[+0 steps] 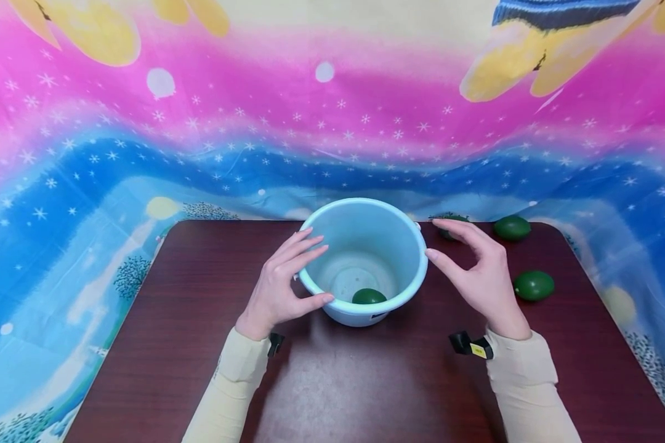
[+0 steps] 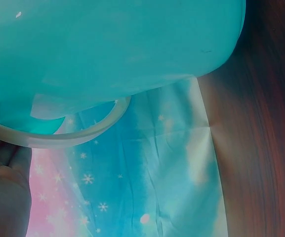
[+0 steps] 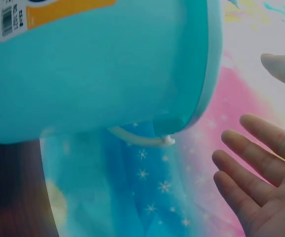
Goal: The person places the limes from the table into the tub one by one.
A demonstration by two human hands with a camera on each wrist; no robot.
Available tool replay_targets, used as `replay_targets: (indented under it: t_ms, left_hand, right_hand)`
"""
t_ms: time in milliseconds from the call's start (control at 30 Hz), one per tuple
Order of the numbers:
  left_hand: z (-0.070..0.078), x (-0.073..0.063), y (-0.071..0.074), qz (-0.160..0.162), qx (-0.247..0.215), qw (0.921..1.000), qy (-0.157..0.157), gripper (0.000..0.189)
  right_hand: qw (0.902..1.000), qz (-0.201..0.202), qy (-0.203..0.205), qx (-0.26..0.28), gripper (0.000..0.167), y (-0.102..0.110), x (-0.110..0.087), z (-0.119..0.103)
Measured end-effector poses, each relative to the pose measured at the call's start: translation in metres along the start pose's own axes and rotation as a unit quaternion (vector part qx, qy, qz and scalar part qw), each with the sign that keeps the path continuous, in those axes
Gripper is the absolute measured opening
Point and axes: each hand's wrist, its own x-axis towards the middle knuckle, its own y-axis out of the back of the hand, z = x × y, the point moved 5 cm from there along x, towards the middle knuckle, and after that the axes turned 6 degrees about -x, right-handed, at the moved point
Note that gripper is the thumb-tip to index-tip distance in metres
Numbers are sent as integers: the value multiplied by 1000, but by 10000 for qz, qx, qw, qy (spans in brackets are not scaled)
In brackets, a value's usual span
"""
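Observation:
A light blue bucket (image 1: 360,314) stands upright on the dark wooden table, one smooth green oval fruit, perhaps an avocado (image 1: 369,296), at its bottom. My left hand (image 1: 279,280) lies at the bucket's left rim, fingers extended over it and thumb at the front edge. In the left wrist view, the pale bucket handle (image 2: 78,137) partly covers its fingers. On the other side my right hand (image 1: 482,271) is spread with nothing in it, thumb tip close to the rim. The right wrist view shows its fingers (image 3: 251,182) straight and apart from the bucket.
Three more green fruits lie right of the bucket: one (image 1: 511,227) at the back edge, another (image 1: 534,286) nearer, and a third (image 1: 455,216) partly behind my right fingers. A printed cloth (image 1: 366,135) hangs behind the table (image 1: 199,271).

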Motion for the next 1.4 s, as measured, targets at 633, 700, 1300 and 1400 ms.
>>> replay_targets:
  t_ms: [633, 700, 1300, 1400]
  left_hand:
    - [-4, -2, -4, -53, -57, 9999, 69, 78]
    - [-4, -2, -4, -41, -83, 9999, 51, 77]
    - [0, -3, -3, 239, -309, 9992, -64, 76]
    - [1, -3, -3, 316, -347, 9989, -53, 77]
  right_hand:
    - [9983, 344, -469, -88, 53, 23, -8, 24]
    - [9979, 392, -501, -127, 54, 24, -8, 28]
    - [9967, 527, -572, -213, 52, 28, -12, 53]
    - [9966, 522, -597, -238, 53, 28, -12, 65]
